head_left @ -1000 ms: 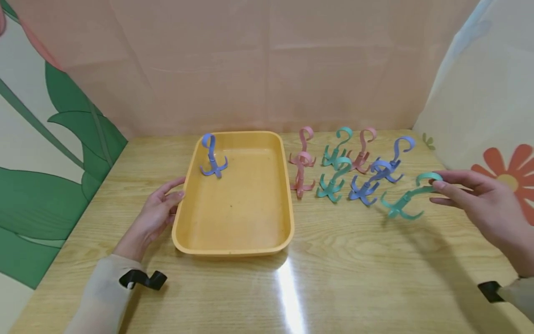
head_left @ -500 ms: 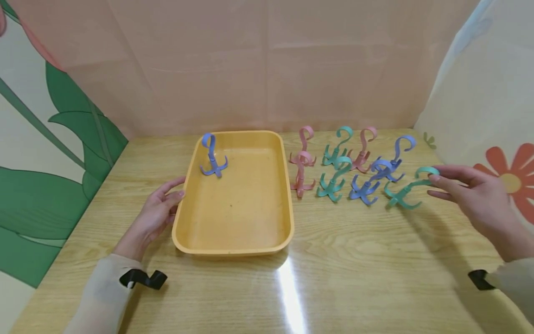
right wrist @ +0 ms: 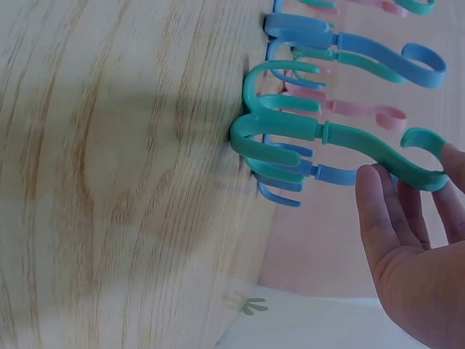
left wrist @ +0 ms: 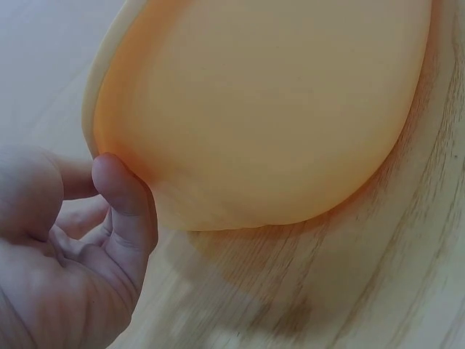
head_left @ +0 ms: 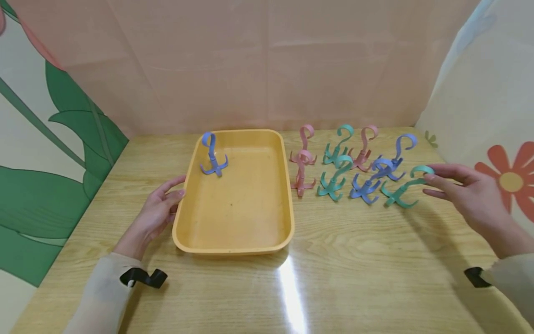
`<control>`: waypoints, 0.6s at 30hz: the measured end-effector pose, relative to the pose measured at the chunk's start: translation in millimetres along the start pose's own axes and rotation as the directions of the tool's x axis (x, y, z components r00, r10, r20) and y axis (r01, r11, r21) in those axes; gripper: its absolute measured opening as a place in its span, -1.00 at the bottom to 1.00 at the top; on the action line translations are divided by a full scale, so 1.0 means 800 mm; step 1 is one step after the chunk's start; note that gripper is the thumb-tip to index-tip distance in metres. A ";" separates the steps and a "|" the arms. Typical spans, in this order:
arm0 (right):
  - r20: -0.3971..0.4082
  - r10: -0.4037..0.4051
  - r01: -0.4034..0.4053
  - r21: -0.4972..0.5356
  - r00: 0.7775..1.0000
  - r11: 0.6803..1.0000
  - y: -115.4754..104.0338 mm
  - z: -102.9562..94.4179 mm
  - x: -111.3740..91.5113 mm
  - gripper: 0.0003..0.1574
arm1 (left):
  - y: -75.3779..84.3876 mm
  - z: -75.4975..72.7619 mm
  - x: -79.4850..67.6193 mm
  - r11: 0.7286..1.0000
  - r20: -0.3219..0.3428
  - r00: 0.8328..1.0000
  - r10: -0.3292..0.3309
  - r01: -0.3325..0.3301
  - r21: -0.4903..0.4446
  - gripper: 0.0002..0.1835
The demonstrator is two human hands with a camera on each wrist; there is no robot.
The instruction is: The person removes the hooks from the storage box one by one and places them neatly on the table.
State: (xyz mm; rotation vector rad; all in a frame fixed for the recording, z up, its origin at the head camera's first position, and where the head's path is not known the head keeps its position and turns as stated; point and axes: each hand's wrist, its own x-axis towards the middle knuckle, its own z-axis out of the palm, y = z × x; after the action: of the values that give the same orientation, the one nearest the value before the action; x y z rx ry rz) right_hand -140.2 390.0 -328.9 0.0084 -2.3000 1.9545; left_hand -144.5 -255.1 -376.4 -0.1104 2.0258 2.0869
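My right hand (head_left: pixel 471 199) pinches a green multi-pronged hanging hook (head_left: pixel 401 191) by its curved top, at the right of the head view. In the right wrist view, the prongs of this green hook point toward the wooden table and its base sits at the surface. My left hand (head_left: pixel 156 211) grips the left rim of a yellow tray (head_left: pixel 233 252), thumb and finger at its edge in the left wrist view (left wrist: pixel 120 189). One blue hook (head_left: pixel 214 164) stands upright in the tray's far left part.
Right of the tray stand more hooks: pink hooks (head_left: pixel 301 178), green hooks (head_left: pixel 332 185) and blue hooks (head_left: pixel 364 189), close together on the wooden table (head_left: pixel 354 269). A pink cloth (head_left: pixel 267 65) hangs behind, with a flower-printed sheet (head_left: pixel 479 93) at the right.
My right hand has moved slightly away from me and to the left, lowering the green hook beside the nearest blue one. The left hand and tray stay in place.
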 end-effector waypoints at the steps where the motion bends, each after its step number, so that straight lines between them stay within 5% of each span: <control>1: -0.001 0.002 -0.002 0.000 1.000 1.000 0.000 0.001 0.000 -0.70 | 0.000 0.000 0.000 1.000 0.001 1.000 -0.001 0.001 -0.001 -0.40; 9: -0.006 -0.009 0.009 0.070 1.000 0.997 0.003 0.003 0.003 -0.69 | 0.000 -0.001 0.000 1.000 0.005 1.000 -0.003 0.003 -0.005 -0.39; 18: -0.006 0.000 0.000 0.005 1.000 1.000 0.006 0.004 0.004 -0.68 | -0.001 -0.001 0.000 1.000 0.004 1.000 -0.005 0.005 -0.004 -0.39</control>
State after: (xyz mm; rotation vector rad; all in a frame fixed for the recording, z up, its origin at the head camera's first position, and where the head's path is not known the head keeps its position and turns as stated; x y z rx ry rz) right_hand -144.4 387.8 -333.5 0.0031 -2.2912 1.9579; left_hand -144.8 -256.0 -376.9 -0.1112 2.0169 2.0868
